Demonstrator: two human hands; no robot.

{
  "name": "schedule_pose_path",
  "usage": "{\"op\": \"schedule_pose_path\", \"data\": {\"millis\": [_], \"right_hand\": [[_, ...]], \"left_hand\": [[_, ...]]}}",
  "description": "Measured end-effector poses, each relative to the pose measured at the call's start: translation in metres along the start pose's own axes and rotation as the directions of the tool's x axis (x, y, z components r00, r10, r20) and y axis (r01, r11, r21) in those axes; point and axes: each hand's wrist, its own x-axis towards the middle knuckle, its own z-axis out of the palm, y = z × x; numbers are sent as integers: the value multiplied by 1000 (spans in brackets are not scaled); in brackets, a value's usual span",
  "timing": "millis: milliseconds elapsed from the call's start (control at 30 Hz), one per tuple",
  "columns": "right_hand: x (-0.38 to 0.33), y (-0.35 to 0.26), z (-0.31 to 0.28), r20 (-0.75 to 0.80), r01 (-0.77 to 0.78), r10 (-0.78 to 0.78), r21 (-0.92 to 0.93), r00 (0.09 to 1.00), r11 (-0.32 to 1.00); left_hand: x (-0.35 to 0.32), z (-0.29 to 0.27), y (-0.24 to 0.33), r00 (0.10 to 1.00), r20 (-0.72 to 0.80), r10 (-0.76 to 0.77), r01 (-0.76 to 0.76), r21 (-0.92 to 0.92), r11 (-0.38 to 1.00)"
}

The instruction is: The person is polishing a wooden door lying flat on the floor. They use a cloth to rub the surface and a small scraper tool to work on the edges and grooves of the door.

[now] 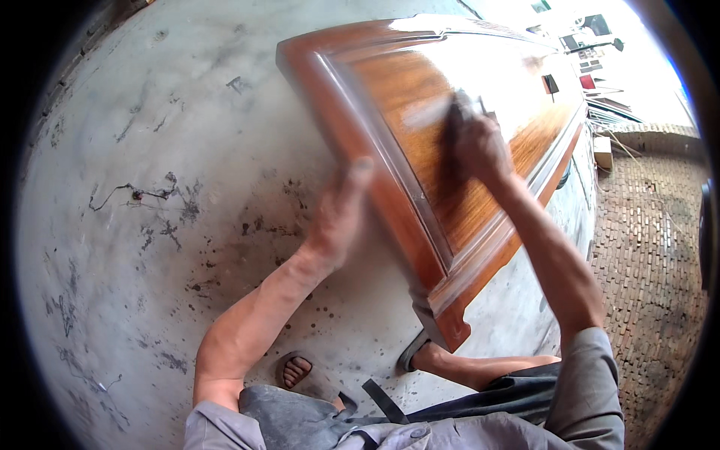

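A large reddish-brown wooden furniture panel (pixel 401 82), with a raised moulded frame and a shaped foot at its near corner, slants across the view. Whitish dust or glare covers much of its inner face. My right hand (pixel 484 146) is closed round a dark, hand-sized block (pixel 462 112) against the inner face; motion blurs both, and the block's exact kind does not show. At the panel's left edge, my left hand (pixel 337 214) grips the frame, thumb on top. Its other fingers are blurred or hidden by the edge.
The pale concrete floor (pixel 150 247) is stained, with a dark string-like scrap (pixel 137 195) on it. Brick paving (pixel 645 247) runs along the right. Boards and other items (pixel 607 109) lie at the far right near a small box (pixel 602 152). My sandalled feet are by the panel's foot.
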Motion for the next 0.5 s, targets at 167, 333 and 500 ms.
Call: {"op": "schedule_pose_path", "data": {"millis": [167,333,500], "right_hand": [[-12,-80,-18,-101,259,-239,303,966,917],[11,52,13,-19,-119,120,43,993,992],[-16,-68,1,-112,111,-69,431,991,896]], "left_hand": [[-6,-4,13,996,76,-52,55,-42,998],[-1,-1,-2,996,-30,-82,83,32,996],[-7,-13,1,995,-63,-73,75,24,997]]}}
